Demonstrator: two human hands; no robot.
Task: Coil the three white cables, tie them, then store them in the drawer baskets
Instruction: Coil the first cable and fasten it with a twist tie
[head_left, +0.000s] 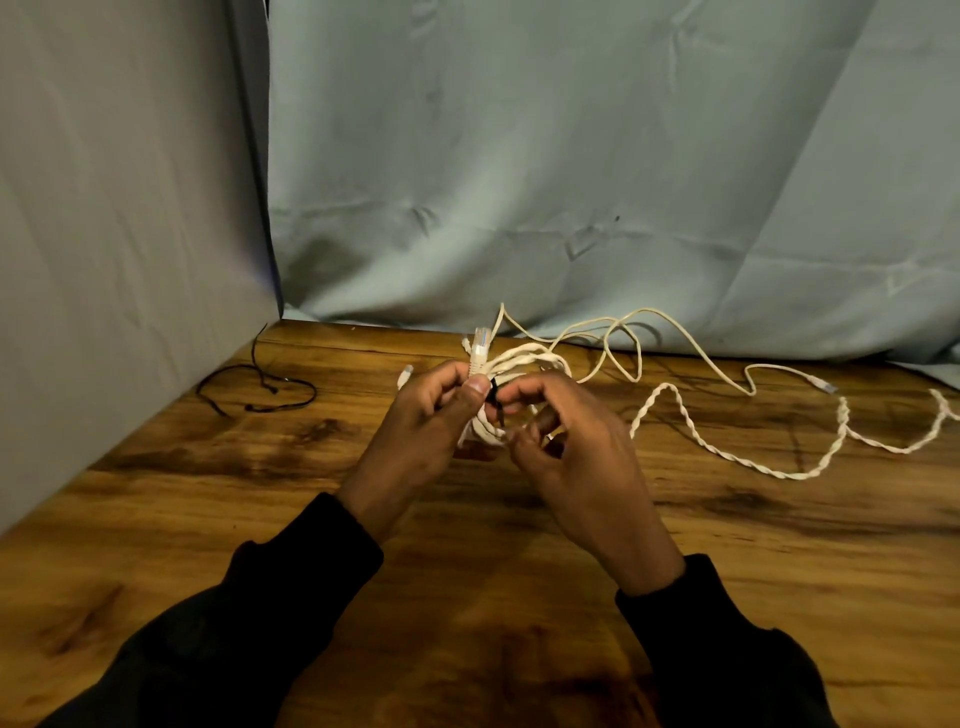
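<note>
A coiled white cable (524, 361) is held above the wooden table (208, 519), its clear plug (480, 340) sticking up. My left hand (426, 431) grips the coil from the left, thumb pressed near a black tie (494, 397). My right hand (576, 452) pinches that black tie at the coil. A twisted white cable (727, 452) lies loose on the table to the right. A thin smooth white cable (696, 353) snakes along the back, ending in a plug (826, 387).
Thin black ties (260, 387) lie at the back left of the table. Grey-blue cloth (519, 182) hangs behind the table and along its left side. No drawer or baskets are in view.
</note>
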